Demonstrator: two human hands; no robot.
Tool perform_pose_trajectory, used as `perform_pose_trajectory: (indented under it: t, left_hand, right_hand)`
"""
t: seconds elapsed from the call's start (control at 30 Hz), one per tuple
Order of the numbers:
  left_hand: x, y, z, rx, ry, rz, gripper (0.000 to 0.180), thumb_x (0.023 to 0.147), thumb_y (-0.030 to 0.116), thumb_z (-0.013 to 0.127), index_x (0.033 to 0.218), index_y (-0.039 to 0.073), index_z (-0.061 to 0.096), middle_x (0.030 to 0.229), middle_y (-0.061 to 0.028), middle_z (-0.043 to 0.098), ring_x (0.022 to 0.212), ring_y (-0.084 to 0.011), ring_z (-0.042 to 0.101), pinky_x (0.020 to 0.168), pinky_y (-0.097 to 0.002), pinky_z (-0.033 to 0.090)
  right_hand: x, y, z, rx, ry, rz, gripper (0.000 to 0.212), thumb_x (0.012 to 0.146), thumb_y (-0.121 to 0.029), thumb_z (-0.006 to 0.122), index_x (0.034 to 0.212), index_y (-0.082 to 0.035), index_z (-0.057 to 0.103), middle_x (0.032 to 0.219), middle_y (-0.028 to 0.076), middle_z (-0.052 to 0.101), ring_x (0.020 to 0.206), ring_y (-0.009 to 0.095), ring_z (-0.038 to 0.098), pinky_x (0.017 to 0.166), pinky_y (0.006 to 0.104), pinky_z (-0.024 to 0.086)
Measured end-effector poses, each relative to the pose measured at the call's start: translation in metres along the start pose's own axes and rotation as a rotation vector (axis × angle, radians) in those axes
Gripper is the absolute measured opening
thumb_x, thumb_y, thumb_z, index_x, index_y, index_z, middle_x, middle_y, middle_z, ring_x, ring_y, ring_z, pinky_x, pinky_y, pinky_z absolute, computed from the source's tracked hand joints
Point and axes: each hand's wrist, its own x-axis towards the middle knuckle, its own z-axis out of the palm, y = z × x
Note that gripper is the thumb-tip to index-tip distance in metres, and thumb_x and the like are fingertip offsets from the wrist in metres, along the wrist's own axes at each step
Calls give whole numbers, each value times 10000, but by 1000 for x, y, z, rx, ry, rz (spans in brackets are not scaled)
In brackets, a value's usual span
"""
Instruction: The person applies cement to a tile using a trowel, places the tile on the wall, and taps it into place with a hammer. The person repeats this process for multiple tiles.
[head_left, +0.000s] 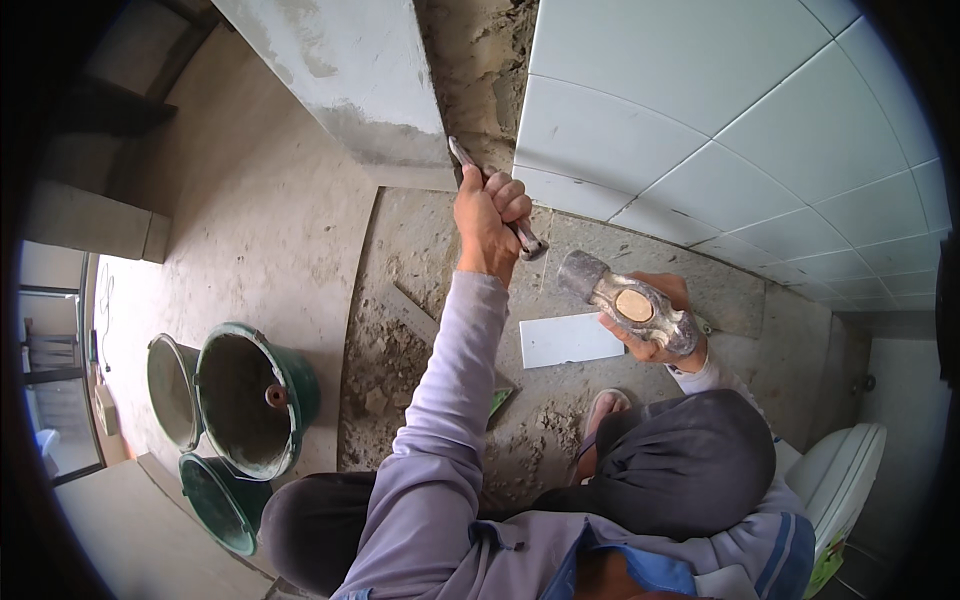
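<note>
My left hand (490, 218) is wrapped round a steel chisel (528, 240). The chisel's far end rests at the lower corner of a grey plastered wall edge (400, 140), beside a strip of rough bare mortar (485, 90). Its struck end sticks out below my fist, toward the right. In my right hand (655, 345) is a hammer (634, 303) with a worn metal head. One face of that head points at the chisel's end, with a small gap between them. My right fingers are partly hidden behind the hammer head.
White tiles (770, 130) cover the wall at right. Below the hammer lies a loose white tile piece (572, 341). Rubble (385, 390) covers the floor between my knees and the wall. Green buckets (305, 390) stand at left. A white toilet (840, 480) is at lower right.
</note>
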Motion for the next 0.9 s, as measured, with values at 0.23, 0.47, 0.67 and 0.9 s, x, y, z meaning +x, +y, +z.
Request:
perform_pose_trajectory:
  t: [0.23,0.47,0.67,0.9]
  left_hand:
    - [9,15,5,-186,-70,-108,376,1009,362,317,759,94,399,536,57,280,421,-60,271,341,-200,238]
    - [22,25,12,-245,-5,-203,424,1007,360,311,671,104,340,532,43,298,413,-68,275,330,-213,258]
    - [21,11,16,-217,-13,-108,409,1008,371,305,703,101,343,532,46,298,416,-67,280,339,-207,243]
    - [16,24,18,-350,-31,-181,441,1008,346,303,646,99,343,524,31,298,412,-75,270,337,-210,257]
  right_hand:
    - [1,12,12,3,50,-37,234,700,-156,707,840,-6,595,686,83,596,570,231,615,516,300,460]
    - [6,2,8,183,92,-281,233,779,-246,666,741,-44,557,653,75,565,532,197,576,467,336,438]
    - [6,33,29,-160,66,-135,283,828,-299,646,691,-90,514,573,12,495,466,127,508,406,305,399]
    - [13,24,28,7,150,-233,307,823,-306,658,669,-106,482,530,5,482,422,148,500,392,340,409]
